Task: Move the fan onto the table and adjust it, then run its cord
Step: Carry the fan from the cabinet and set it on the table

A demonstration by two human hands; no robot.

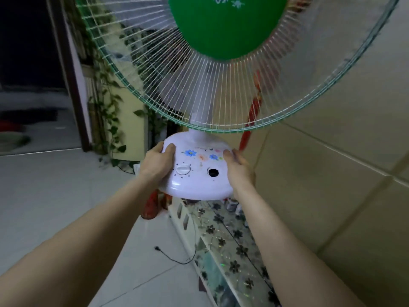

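The fan (199, 169) has a white base with flower decals, a white timer dial, a dark hole where a second knob would sit, and a big round grille with a green hub. It hangs in the air above the narrow table (223, 253), which has a floral cover. My left hand (158, 162) grips the base's left edge and my right hand (238, 167) grips its right edge. A black cord (177, 259) with its plug trails over the floor tiles and up to the table's edge.
A tiled wall (332, 173) runs along the right, close behind the table. Small jars (232, 206) stand at the table's far end, beside a red object (151, 207) on the floor. A trailing green plant (108, 111) and a dark doorway (28, 52) are at the left.
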